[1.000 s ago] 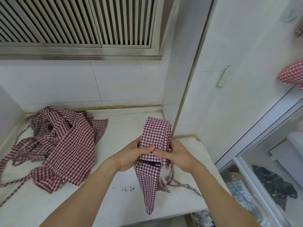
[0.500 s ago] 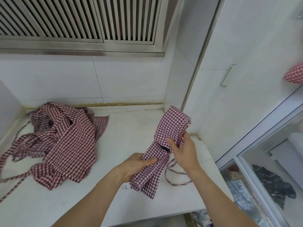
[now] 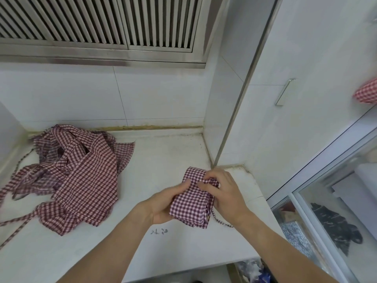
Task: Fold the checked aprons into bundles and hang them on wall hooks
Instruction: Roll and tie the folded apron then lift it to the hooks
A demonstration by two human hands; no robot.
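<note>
A red-and-white checked apron point(image 3: 191, 203), folded into a short thick bundle, is held just above the white counter point(image 3: 163, 160). My left hand point(image 3: 165, 203) grips its left side from below, thumb on top. My right hand point(image 3: 224, 190) pinches the bundle's upper end, fingers curled over the fold. One thin tie point(image 3: 221, 221) dangles out under my right wrist. A loose heap of checked aprons point(image 3: 77, 176) lies on the counter to the left. Another checked bundle point(image 3: 367, 92) hangs on the wall at the right edge.
A metal hook point(image 3: 283, 92) is fixed to the white wall on the right. A slatted steel vent point(image 3: 102, 23) runs above the tiled back wall. A glass-fronted cabinet point(image 3: 336, 221) stands low on the right. Small dark writing point(image 3: 159, 231) marks the counter.
The long folded strip has been doubled over into a short bundle and lowered toward the counter. Both hands have closed in around it.
</note>
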